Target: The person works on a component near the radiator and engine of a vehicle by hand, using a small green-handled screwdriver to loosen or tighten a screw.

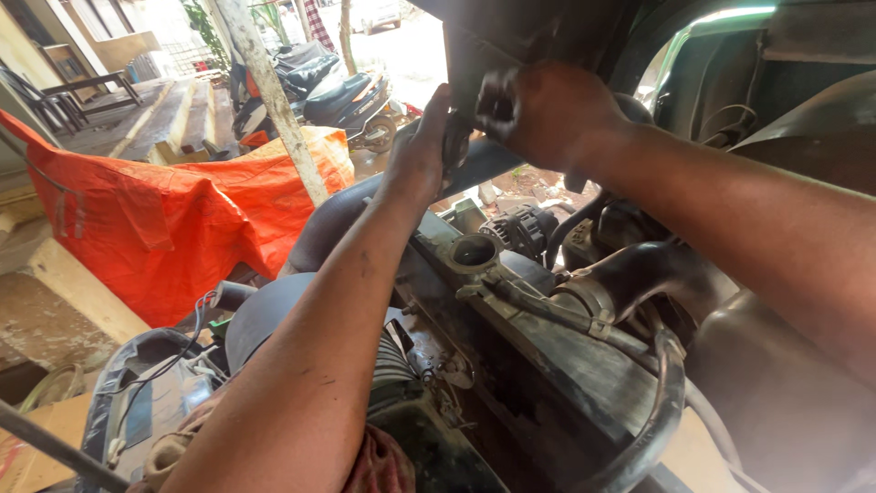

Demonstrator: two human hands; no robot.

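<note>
Gripped a dark panel [474, 55] overhead, left hand [422, 151] pressed flat, right hand [538, 114] clamped on its edge; risked slipping onto the engine [520, 228] below.

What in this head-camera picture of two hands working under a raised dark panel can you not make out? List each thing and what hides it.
- What the right hand grips: covered by its own fingers, blurred.
- Left hand fingertips: hidden behind the dark panel.
- Black hose: cut off by the bottom edge.
- Parked scooter: partly behind the post.
</note>
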